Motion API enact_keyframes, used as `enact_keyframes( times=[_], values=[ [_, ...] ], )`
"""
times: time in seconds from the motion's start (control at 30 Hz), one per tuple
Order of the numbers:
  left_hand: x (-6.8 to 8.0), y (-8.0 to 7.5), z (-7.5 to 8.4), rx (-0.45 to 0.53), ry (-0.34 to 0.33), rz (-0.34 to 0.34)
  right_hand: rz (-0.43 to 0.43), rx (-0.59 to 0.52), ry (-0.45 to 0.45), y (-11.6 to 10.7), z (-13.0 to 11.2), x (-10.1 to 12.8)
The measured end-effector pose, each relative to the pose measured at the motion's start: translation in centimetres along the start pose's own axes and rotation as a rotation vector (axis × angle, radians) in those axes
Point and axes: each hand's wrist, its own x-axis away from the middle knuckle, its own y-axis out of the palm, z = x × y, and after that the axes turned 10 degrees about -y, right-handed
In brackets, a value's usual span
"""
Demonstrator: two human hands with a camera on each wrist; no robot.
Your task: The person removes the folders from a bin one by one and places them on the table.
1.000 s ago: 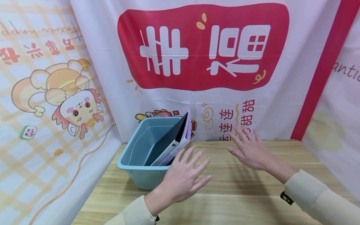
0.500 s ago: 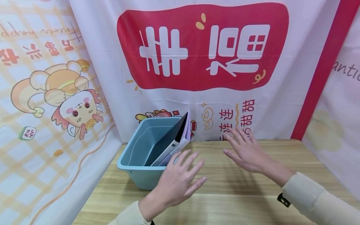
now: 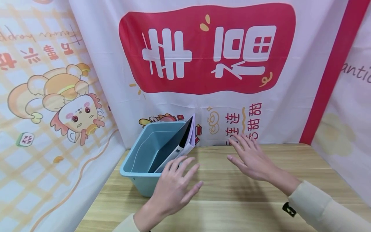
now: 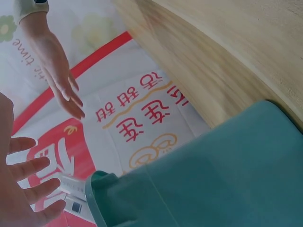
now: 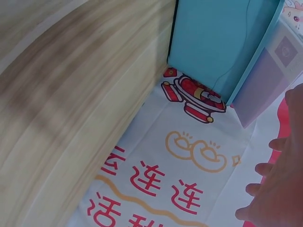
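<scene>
Head view: I see two hands with fingers spread over one wooden table (image 3: 220,209). The left hand (image 3: 171,190) overlaps one blue bin (image 3: 142,185); whether they touch I cannot tell. What look like two binders (image 3: 186,146) lean inside the bin, tops above its rim. The right hand (image 3: 252,162) hovers to the right, well apart.

Left wrist view: four left fingers, spaced apart, beside two binder ends.

Right wrist view: fingers slightly parted, lilac binder side nearby.
</scene>
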Motion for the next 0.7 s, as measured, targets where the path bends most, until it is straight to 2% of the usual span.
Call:
enact_keyframes(
  times=[0.27,0.7],
  values=[
    [0.5,-0.7,-1.0,0.077,-0.055,0.062,0.009,-0.070,0.024,0.0,-0.3,-0.2],
    [1.7,-1.2,-2.8,0.121,-0.157,0.081,0.072,-0.167,0.017,0.3,-1.5,-0.5]
  ],
)
